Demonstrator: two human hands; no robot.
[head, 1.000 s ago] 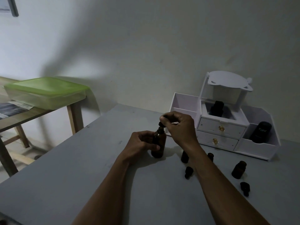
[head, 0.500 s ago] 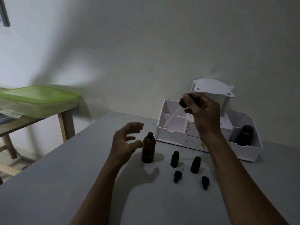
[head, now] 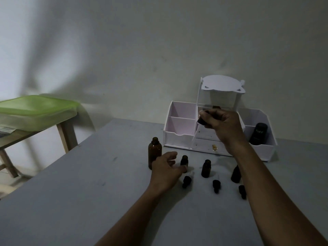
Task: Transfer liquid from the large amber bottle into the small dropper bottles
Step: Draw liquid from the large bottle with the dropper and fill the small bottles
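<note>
The large amber bottle [head: 154, 150] stands uncapped on the grey table [head: 88, 201]. My right hand [head: 221, 125] holds its dropper [head: 201, 121] up in the air, the glass tube slanting down-left. Three small dropper bottles [head: 184, 161], [head: 206, 168], [head: 236, 174] stand open in a row to the right of the big bottle. Their black dropper caps [head: 186, 181], [head: 216, 185], [head: 242, 191] lie in front of them. My left hand [head: 166, 172] reaches around the leftmost small bottle, fingers touching it; whether it grips it I cannot tell.
A white desk organiser [head: 220, 132] with drawers stands at the back of the table, a black tube [head: 258, 133] in its right compartment. At the left, a wooden side table [head: 63, 132] carries a green-lidded plastic box [head: 35, 109].
My left hand let go of the large bottle and moved right to the leftmost small bottle. My right hand pulled the dropper out, lifted it, then lowered it a little.
</note>
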